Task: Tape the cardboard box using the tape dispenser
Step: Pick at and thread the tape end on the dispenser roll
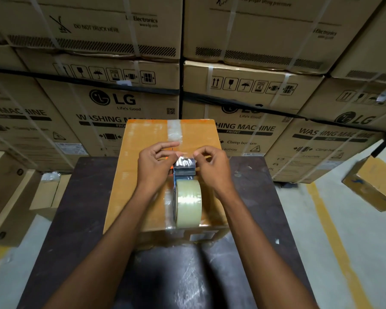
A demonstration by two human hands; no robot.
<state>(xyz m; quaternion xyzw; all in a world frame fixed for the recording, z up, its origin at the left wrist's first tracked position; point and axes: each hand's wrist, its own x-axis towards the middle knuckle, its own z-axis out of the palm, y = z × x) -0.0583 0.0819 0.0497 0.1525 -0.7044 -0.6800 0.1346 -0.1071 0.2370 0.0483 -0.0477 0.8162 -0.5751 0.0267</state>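
Observation:
A brown cardboard box [143, 166] lies on a dark table [76, 219], with a strip of clear tape [174, 130] along its top seam at the far end. On top of the box stands the tape dispenser [185, 172], its roll of clear tape [188, 202] toward me. My left hand [155, 166] grips the dispenser's left side near its head. My right hand [212, 166] pinches the crumpled loose tape end [184, 162] at the dispenser's head from the right.
Stacked washing machine cartons [112, 103] form a wall right behind the table. Smaller cartons [11, 192] stand on the floor at left. Another small box [374, 181] lies at right beside a yellow floor line [334, 237].

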